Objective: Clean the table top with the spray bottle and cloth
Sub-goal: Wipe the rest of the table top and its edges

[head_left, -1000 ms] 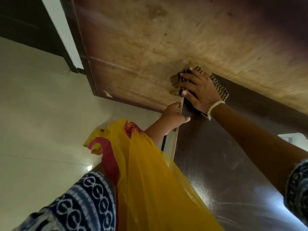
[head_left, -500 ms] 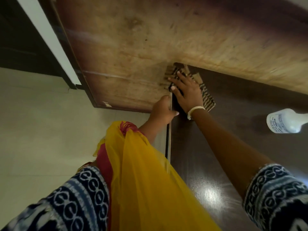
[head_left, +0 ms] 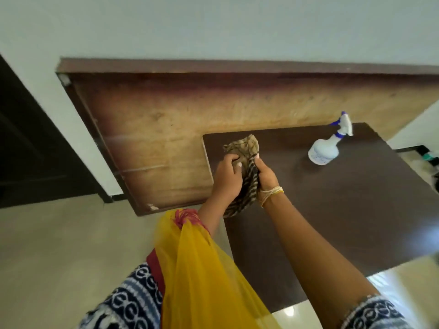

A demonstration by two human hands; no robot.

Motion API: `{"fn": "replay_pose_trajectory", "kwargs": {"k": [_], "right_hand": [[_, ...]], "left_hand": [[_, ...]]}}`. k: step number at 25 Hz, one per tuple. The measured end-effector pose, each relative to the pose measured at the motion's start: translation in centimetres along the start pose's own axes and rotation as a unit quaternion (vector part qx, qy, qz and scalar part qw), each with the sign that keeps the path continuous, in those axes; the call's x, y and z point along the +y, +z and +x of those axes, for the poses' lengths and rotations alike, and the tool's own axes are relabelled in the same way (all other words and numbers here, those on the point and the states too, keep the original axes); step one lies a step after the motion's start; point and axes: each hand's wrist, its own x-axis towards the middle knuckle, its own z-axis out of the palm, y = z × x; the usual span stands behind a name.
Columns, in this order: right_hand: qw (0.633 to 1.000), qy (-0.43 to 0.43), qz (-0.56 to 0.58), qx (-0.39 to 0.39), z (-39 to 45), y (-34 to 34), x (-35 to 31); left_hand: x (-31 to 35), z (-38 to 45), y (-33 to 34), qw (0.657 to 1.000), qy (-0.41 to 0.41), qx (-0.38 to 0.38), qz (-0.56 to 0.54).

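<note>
Gripping the striped cloth (head_left: 247, 172) from both sides, the left hand (head_left: 226, 179) and right hand (head_left: 267, 179) curl around it over the dark table top (head_left: 356, 210) — the spray bottle (head_left: 326, 148) stands apart, toward the far right corner, near the wooden board (head_left: 166, 129)

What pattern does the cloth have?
The cloth has dark and light stripes, seen best in the head view.

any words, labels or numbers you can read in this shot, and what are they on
None can be read.
White plastic spray bottle with a blue nozzle, standing on the dark brown table top: bluish print on its lower body, too small and blurred to read.
Striped brown cloth, held by the left hand and right hand: pattern only, no text.
</note>
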Motion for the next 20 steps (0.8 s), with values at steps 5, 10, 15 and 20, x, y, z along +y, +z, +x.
{"fn": "replay_pose_trajectory", "kwargs": {"k": [5, 10, 15, 20], "right_hand": [[0.987, -0.090, 0.134, -0.011, -8.1, -1.2, -9.8], [0.991, -0.100, 0.078, 0.031, -15.6, -6.2, -16.9], [0.990, -0.089, 0.091, 0.064, -21.7, -14.6, -22.1], [0.995, -0.057, 0.058, 0.054, -24.4, -23.0, -26.6]], "left_hand": [[10.8, -3.4, 3.4, 0.996, 0.052, -0.030, -0.060], [16.4, -7.3, 8.9, 0.978, 0.020, -0.078, -0.192], [21.3, -11.5, 15.9, 0.962, -0.049, -0.187, -0.193], [25.3, -13.3, 22.7, 0.964, -0.027, -0.220, -0.144]]}}
